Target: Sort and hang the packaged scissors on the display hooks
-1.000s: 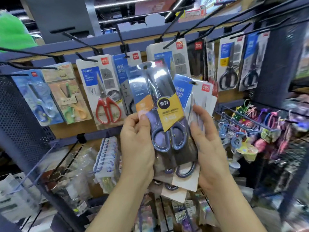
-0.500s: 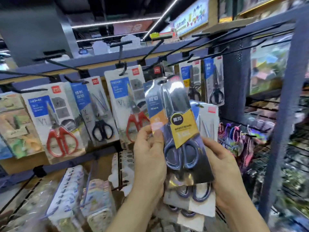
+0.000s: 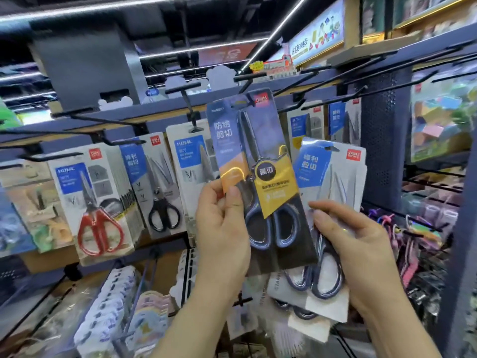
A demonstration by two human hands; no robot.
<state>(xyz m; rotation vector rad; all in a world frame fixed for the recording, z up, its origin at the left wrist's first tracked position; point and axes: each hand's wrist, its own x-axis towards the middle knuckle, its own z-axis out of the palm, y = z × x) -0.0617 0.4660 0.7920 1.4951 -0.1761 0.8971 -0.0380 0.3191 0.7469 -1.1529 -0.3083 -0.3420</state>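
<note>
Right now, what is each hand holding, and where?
Left hand pinches the dark scissors pack by its left edge, at mid-height. Right hand grips a stack of white scissors packs at their lower half.

bright | ceiling light strips (image 3: 204, 48) | glare on front pack (image 3: 258, 161) (glossy) | edges blurred, bowed

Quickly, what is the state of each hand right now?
Left hand: closed, pinching the dark scissors pack.
Right hand: closed, holding the stack of white scissors packs.

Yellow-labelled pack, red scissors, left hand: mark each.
Yellow-labelled pack (image 3: 276, 192), head view, yellow label.
Red scissors (image 3: 97, 224), head view, red handles.
Left hand (image 3: 222, 228), head view, middle of hand.
</note>
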